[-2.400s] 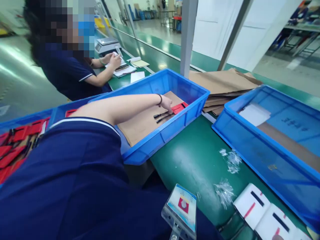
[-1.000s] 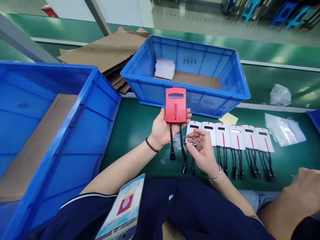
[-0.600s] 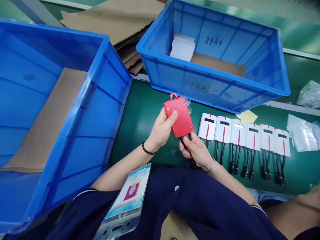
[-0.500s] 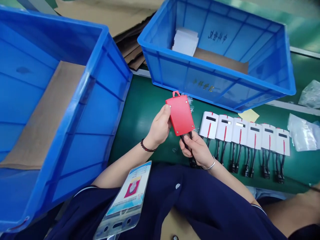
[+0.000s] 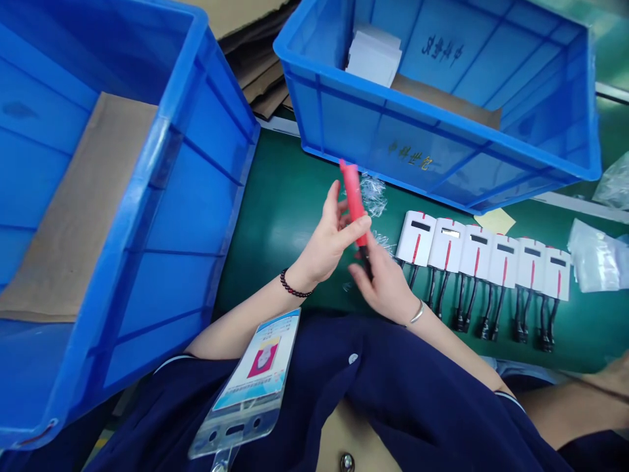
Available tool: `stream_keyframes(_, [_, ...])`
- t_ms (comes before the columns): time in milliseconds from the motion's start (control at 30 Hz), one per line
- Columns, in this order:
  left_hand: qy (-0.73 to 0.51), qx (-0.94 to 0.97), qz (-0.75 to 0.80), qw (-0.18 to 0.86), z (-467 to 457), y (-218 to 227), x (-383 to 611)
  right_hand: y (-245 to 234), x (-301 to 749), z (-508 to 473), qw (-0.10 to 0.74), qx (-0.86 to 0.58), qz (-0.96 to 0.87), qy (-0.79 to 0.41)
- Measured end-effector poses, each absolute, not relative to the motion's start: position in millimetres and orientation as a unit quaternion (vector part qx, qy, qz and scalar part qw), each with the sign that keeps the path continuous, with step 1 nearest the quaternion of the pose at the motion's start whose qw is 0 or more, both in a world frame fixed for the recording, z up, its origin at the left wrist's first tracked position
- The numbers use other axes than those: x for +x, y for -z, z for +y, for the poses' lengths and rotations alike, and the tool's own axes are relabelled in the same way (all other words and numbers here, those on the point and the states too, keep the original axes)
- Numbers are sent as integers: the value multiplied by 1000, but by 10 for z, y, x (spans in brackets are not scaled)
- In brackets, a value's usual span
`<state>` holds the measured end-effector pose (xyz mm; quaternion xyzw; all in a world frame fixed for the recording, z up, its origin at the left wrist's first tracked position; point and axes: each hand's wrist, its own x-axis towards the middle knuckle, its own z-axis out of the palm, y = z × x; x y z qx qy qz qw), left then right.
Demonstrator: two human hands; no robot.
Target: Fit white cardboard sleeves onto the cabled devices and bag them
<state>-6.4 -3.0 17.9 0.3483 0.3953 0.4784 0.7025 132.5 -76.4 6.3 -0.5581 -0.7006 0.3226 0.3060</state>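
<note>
My left hand [image 5: 328,244] pinches a flat red device [image 5: 352,196], turned so that only its thin edge shows, above the green belt [image 5: 285,210]. My right hand [image 5: 384,283] sits just below it, fingers curled round the device's black cables at the lower end. To the right lies a row of several white devices [image 5: 489,257] with red stripes and black cables, side by side on the belt.
A large blue crate [image 5: 162,151] with cardboard in its bottom stands at the left. Another blue crate [image 5: 442,157] holding white devices stands behind. Clear plastic bags [image 5: 597,262] lie at the right. Another person's arm [image 5: 580,400] enters at the lower right. A badge [image 5: 255,373] hangs on my chest.
I took the red device from the left crate and brought it before me. Since half a second ago it has turned from flat-on to edge-on between my hands.
</note>
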Motion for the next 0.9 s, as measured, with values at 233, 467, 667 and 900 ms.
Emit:
stream_keyframes(233, [-291,324,326,839,73,-345,-339,-412,1523,-456,387,-453,-795,-109])
stream_keyframes(467, [-245,307,353,849,-108,-373,-256,-426,1533,-131,398,-480,-758,-192])
stream_keyframes(667, [-259,390,369,803,-98,-396,-229,-500,1542,-105,404,-490,-729,-256])
stream_keyframes(900, [-271,450,379,762,-75,-343,-224,-468,1578,-48,422,-472,-722,-278])
